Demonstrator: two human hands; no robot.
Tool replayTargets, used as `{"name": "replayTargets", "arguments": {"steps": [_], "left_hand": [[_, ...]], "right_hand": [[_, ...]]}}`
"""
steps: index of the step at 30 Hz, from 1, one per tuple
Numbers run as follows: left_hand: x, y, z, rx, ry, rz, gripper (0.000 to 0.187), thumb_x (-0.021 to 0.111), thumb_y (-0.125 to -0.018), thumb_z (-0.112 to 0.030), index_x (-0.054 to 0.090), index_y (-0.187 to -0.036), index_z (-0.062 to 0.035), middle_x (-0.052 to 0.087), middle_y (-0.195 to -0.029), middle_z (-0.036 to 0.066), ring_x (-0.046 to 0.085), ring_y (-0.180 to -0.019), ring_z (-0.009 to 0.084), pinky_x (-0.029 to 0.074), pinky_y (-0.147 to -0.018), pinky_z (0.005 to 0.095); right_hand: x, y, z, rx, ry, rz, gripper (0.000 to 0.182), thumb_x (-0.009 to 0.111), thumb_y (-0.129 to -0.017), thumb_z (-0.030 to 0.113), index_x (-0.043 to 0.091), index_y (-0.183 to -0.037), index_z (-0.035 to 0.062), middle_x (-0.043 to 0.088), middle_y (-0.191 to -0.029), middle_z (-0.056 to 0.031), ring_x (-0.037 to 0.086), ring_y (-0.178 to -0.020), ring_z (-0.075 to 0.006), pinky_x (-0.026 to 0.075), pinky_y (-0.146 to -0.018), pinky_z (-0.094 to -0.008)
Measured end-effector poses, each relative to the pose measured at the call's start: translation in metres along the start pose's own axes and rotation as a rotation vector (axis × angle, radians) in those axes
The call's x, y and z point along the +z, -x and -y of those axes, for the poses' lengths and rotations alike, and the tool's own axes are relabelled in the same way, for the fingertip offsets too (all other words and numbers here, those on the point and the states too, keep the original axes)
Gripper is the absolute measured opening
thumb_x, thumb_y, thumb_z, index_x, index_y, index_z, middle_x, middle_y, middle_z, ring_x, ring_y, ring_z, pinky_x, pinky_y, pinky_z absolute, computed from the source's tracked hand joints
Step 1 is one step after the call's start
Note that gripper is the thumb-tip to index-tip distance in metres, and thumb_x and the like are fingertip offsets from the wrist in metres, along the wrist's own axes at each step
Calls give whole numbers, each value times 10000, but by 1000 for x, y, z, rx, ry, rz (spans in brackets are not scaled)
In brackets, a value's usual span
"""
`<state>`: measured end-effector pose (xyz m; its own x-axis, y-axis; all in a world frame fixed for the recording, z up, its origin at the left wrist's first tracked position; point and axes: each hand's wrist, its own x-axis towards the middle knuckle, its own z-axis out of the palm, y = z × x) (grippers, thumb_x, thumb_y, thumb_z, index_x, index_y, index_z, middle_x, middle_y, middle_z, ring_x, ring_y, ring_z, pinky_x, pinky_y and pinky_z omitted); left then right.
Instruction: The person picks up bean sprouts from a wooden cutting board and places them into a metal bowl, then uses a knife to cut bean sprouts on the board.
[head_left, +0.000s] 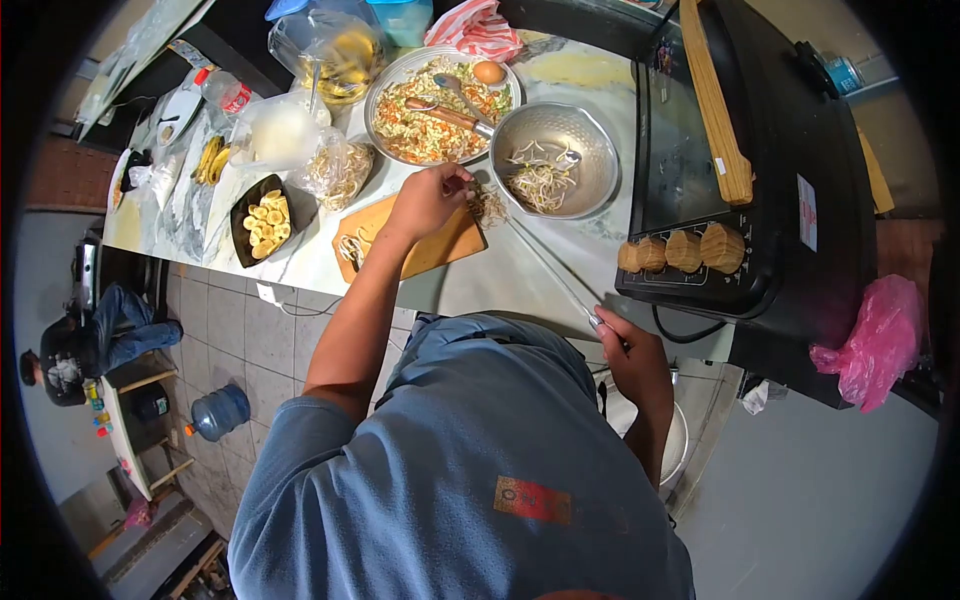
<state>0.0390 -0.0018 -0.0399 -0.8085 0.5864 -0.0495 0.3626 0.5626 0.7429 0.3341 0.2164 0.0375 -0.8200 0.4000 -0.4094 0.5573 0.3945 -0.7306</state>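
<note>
My left hand (pixel 432 200) is over a wooden cutting board (pixel 448 240), its fingers curled together; whatever they may hold is too small to make out. Right beside those fingertips lies a small clump of bean sprouts (pixel 488 207). My right hand (pixel 635 358), at the counter's front edge, is closed around the end of a long thin metal handle (pixel 552 268). The handle's far end reaches the clump, and its head cannot be made out. A metal pan (pixel 598 180) with a wooden handle holds more bean sprouts (pixel 543 182). Some pale strands (pixel 353 248) lie on the board's left end.
Behind is a wide tray (pixel 376 135) of chopped vegetables with an egg (pixel 489 72). A dark bowl of sliced pieces (pixel 264 222) and a bag of sprouts (pixel 338 172) stand left. A black oven (pixel 760 260) borders the right. A person (pixel 68 350) sits far left.
</note>
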Motion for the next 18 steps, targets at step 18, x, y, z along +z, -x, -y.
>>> {"name": "replayTargets", "arguments": {"steps": [18], "left_hand": [[-9, 35, 32, 91, 110, -169, 179, 721, -917, -137, 722, -1048, -16, 727, -947, 167, 683, -746, 253, 535, -711, 351]], "right_hand": [[19, 0, 16, -26, 70, 33, 331, 645, -972, 272, 701, -1267, 132, 688, -760, -115, 505, -609, -122, 452, -623, -289]]}}
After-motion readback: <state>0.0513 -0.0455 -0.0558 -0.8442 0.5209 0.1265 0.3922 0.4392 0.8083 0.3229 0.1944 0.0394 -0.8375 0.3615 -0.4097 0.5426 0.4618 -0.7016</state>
